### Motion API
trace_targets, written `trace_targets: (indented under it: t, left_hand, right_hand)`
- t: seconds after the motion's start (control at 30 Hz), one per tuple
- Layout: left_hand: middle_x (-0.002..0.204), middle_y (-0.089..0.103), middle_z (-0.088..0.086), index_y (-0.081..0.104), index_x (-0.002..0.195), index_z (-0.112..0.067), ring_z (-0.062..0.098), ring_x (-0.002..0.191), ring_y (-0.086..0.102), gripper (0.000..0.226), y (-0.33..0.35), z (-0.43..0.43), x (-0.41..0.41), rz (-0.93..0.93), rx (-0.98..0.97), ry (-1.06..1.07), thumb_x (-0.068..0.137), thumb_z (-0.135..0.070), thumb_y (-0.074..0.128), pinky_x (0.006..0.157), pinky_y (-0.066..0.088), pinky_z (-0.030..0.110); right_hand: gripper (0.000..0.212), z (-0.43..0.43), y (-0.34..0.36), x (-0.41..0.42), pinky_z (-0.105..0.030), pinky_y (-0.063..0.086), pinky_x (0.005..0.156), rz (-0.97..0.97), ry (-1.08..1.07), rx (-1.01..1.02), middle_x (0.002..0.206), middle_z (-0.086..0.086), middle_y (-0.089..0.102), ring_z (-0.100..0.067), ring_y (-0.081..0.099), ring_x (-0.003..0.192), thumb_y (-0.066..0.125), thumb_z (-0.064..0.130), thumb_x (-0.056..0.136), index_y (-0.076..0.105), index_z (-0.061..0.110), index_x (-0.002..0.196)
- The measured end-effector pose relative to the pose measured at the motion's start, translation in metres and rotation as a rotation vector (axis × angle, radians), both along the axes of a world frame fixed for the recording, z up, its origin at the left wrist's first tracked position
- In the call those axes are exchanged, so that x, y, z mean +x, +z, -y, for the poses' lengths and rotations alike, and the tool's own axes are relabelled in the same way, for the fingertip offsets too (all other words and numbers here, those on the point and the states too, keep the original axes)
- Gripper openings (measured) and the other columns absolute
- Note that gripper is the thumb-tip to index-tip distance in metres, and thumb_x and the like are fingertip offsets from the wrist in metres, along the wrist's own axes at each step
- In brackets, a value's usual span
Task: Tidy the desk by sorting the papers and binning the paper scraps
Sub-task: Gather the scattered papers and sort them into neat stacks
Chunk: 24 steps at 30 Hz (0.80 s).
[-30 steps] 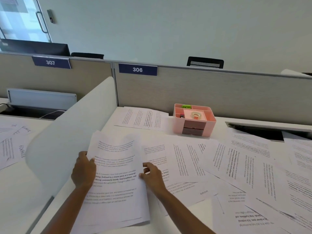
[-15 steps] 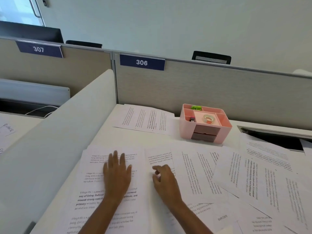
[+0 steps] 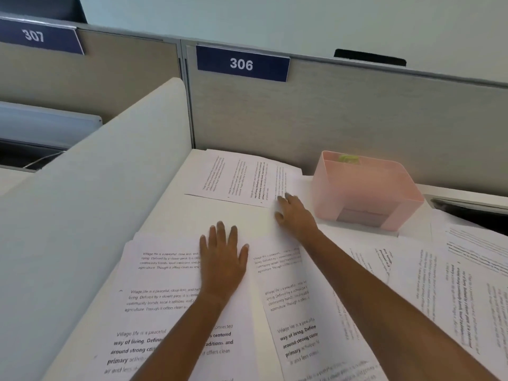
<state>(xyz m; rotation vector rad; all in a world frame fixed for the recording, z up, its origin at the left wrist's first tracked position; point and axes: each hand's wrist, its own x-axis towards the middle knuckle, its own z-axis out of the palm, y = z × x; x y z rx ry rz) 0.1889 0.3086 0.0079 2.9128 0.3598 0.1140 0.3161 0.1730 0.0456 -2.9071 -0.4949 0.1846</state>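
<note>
A gathered stack of printed papers (image 3: 162, 295) lies at the near left of the white desk (image 3: 233, 213). My left hand (image 3: 223, 259) presses flat on the stack's top right part, fingers spread. Further back, a sheet of printed paper (image 3: 233, 177) lies crosswise near the partition. My right hand (image 3: 295, 213) reaches out to that sheet and its fingertips touch the sheet's near right corner. More printed sheets (image 3: 439, 284) lie scattered and overlapping across the right half of the desk, under my right forearm.
A pink desk organiser (image 3: 365, 188) stands just right of my right hand. A white curved divider (image 3: 90, 210) borders the desk on the left. A beige partition (image 3: 330, 122) labelled 306 closes the back. A dark cable slot (image 3: 472, 213) opens at the far right.
My right hand has stretched forward from the nearby sheets to the far sheet by the partition. My left hand still presses the stack it laid down. The view has moved closer.
</note>
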Motion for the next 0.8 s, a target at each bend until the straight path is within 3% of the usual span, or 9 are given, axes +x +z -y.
trace_targets:
  t: [0.1,0.3,0.6,0.8]
  left_hand:
    - [0.157,0.013,0.014,0.022,0.148,-0.016,0.028,0.146,0.012,0.055,-0.004,0.001,-0.002,0.068,-0.052,-0.006,0.099,-0.039,0.027,0.119,0.006,0.042]
    - [0.157,0.015,0.014,0.024,0.147,-0.015,0.026,0.145,0.014,0.054,-0.005,0.001,-0.001,0.097,-0.042,0.006,0.098,-0.038,0.027,0.118,0.007,0.041]
    - [0.158,0.012,0.012,0.021,0.148,-0.016,0.025,0.146,0.011,0.054,-0.004,0.002,-0.002,0.085,-0.052,0.015,0.099,-0.039,0.026,0.119,0.004,0.041]
    - [0.158,0.012,0.011,0.02,0.148,-0.016,0.024,0.146,0.01,0.054,-0.004,0.002,-0.002,0.084,-0.037,0.019,0.099,-0.039,0.024,0.119,0.004,0.04]
  right_hand:
    - [0.046,-0.001,-0.003,0.018,-0.047,0.028,0.109,-0.024,-0.006,-0.068,0.151,-0.011,0.024,-0.025,0.022,0.139,0.03,0.028,0.099,0.024,0.009,0.142]
    - [0.04,0.001,-0.005,0.023,-0.04,0.042,0.092,0.072,0.068,-0.122,0.124,-0.019,0.053,-0.034,0.05,0.114,0.035,0.026,0.099,0.037,0.008,0.134]
    - [0.06,0.015,0.013,0.023,-0.034,0.036,0.099,-0.05,0.281,-0.249,0.135,-0.017,0.048,-0.03,0.045,0.124,0.049,0.021,0.092,0.023,0.012,0.145]
    - [0.056,0.019,0.015,0.025,-0.033,0.035,0.102,-0.023,0.266,-0.204,0.138,-0.015,0.044,-0.03,0.044,0.125,0.047,0.015,0.093,0.026,0.013,0.145]
